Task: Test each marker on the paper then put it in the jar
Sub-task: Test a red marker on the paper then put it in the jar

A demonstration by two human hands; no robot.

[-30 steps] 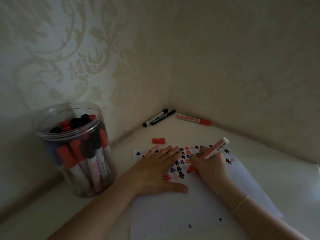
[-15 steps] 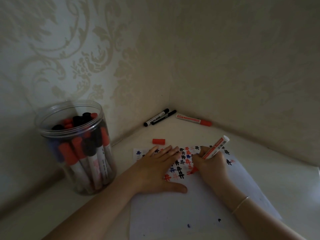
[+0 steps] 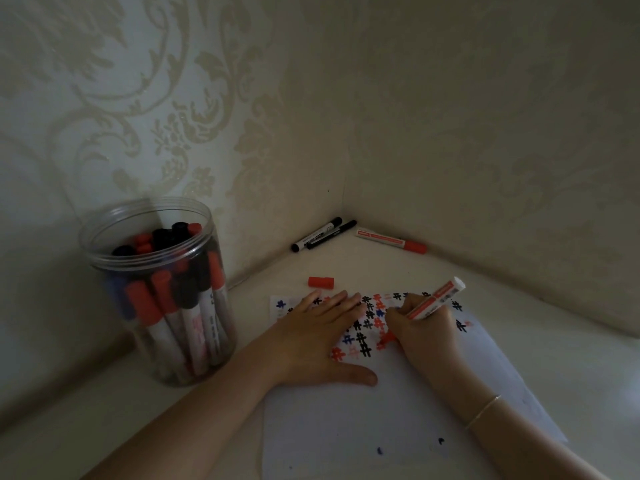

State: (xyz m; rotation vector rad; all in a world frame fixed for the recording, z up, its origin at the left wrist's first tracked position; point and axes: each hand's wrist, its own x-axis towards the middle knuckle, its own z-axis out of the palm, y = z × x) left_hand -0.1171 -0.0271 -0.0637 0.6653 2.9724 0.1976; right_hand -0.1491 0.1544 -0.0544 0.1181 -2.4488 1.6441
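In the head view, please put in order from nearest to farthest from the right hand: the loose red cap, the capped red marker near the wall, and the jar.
From the right hand:
1. The loose red cap, on the table just beyond the paper, up and to the left.
2. The capped red marker, lying along the back wall near the corner.
3. The jar, standing far to the left, past the left hand.

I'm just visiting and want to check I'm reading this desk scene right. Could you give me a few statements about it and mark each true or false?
1. The right hand holds a red marker with its tip on the paper. True.
2. The left hand grips the jar. False: it lies flat on the paper, apart from the jar.
3. A loose red cap lies beyond the paper. True.
4. The jar is empty. False: it holds many capped markers.
5. Three markers lie in the far corner. True.
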